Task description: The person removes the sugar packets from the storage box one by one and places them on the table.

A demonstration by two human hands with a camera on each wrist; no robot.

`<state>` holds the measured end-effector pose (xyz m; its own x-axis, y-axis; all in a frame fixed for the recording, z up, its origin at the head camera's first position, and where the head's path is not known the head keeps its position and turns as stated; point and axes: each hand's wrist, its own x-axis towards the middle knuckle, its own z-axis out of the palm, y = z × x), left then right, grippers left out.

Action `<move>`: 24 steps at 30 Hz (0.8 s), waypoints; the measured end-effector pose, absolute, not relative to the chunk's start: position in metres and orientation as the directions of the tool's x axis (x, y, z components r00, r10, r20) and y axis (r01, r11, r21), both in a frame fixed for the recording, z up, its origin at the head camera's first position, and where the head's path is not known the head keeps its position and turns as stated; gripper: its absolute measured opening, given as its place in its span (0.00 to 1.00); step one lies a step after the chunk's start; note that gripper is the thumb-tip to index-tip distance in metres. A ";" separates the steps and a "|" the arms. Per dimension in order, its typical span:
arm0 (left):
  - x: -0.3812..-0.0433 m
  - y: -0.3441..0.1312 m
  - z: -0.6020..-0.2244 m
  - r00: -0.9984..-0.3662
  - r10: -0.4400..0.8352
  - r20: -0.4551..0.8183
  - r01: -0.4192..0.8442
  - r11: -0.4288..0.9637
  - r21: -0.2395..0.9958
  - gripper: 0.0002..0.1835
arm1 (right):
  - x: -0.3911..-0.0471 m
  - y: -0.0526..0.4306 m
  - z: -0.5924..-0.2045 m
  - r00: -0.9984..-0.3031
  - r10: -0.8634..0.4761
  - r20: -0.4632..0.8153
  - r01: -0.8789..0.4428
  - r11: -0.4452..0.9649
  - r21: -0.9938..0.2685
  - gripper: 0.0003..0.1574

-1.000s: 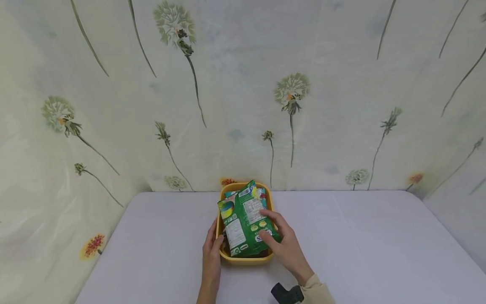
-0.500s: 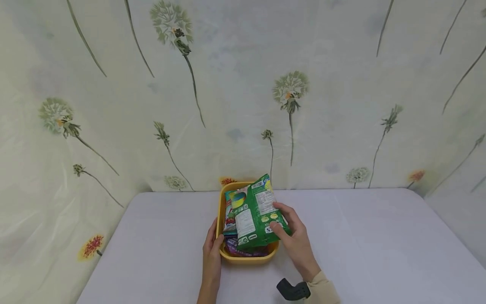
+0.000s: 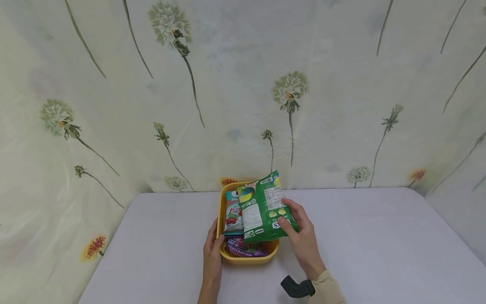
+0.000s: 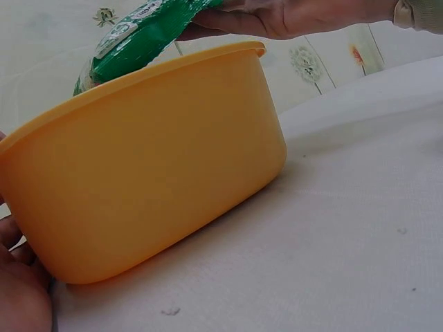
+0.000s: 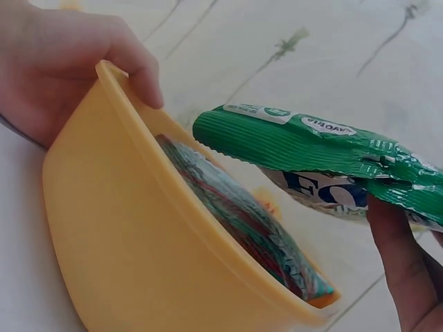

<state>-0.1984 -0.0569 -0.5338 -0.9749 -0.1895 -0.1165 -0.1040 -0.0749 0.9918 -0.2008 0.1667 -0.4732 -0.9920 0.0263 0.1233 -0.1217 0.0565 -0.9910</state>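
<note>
Green bag, head view: over the past second the green bag [image 3: 263, 207] has shifted toward 2 o'clock and now overhangs the yellow basket's [image 3: 248, 260] rim; the right hand's [image 3: 303, 236] thumb and fingers pinch its 4 o'clock side.
Uncovered packets, head view: the teal packet [image 3: 233, 211] at 10 o'clock and purple packet [image 3: 243, 249] at 6 o'clock, mostly covered a second ago, now show; I judge the bag is being lifted off the pile.
Basket grip, head view: the left hand [image 3: 212, 249] grips its wall at 8 o'clock, as before.
Basket, left wrist view: stands on the white cloth [image 4: 346, 235], bag above its rim at 11 o'clock.
Gap, right wrist view: bag at 2 o'clock, apart from the packet inside.
</note>
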 end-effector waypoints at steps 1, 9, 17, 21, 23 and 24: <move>-0.198 -0.057 -0.534 -0.975 -0.188 -0.116 -0.103 -0.076 0.992 0.30 | -0.201 0.168 -0.473 -0.992 0.030 0.127 -0.125 0.054 -0.991 0.34; -0.197 -0.057 -0.534 -0.977 -0.185 -0.109 -0.097 -0.071 0.993 0.30 | -0.200 0.178 -0.470 -0.988 0.075 0.137 -0.138 -0.007 -0.990 0.34; -0.197 -0.057 -0.533 -0.978 -0.180 -0.108 -0.095 -0.078 0.992 0.30 | -0.201 0.184 -0.467 -0.985 0.124 0.116 -0.126 -0.072 -0.989 0.35; -0.197 -0.057 -0.532 -0.978 -0.177 -0.110 -0.097 -0.081 0.992 0.30 | -0.201 0.186 -0.466 -0.985 0.141 0.101 -0.117 -0.107 -0.987 0.36; -0.198 -0.057 -0.532 -0.978 -0.175 -0.112 -0.098 -0.082 0.992 0.30 | -0.201 0.187 -0.466 -0.984 0.150 0.099 -0.117 -0.115 -0.986 0.36; -0.198 -0.057 -0.532 -0.978 -0.174 -0.111 -0.098 -0.081 0.992 0.30 | -0.201 0.188 -0.466 -0.983 0.155 0.096 -0.115 -0.114 -0.987 0.36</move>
